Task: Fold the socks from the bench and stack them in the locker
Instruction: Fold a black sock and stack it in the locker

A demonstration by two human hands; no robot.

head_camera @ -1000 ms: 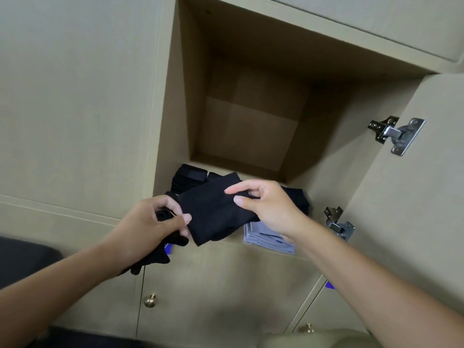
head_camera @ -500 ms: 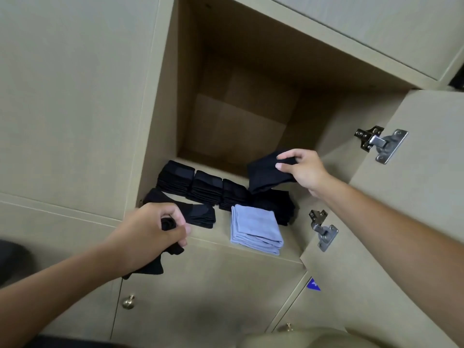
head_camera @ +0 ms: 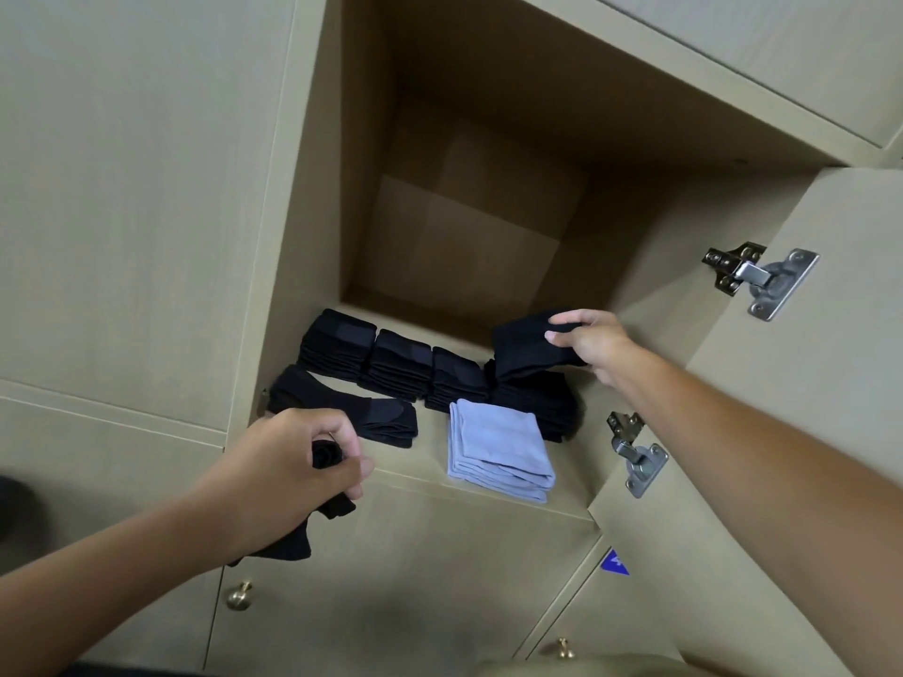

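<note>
Black folded sock [head_camera: 530,345] going onto the right rear stack [head_camera: 537,403] in the locker [head_camera: 273,334], pinched by right hand [head_camera: 593,342].
Left hand [head_camera: 288,469] grips 1 unfolded black sock [head_camera: 325,486] at the locker's front edge; next, probably lower and release squarely.

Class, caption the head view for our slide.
Right hand lowers a folded black sock onto a locker stack; left hand grips another.

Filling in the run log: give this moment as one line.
right hand: holds folded black sock over rightmost black stack | left hand: grips unfolded black sock | locker: open
</note>
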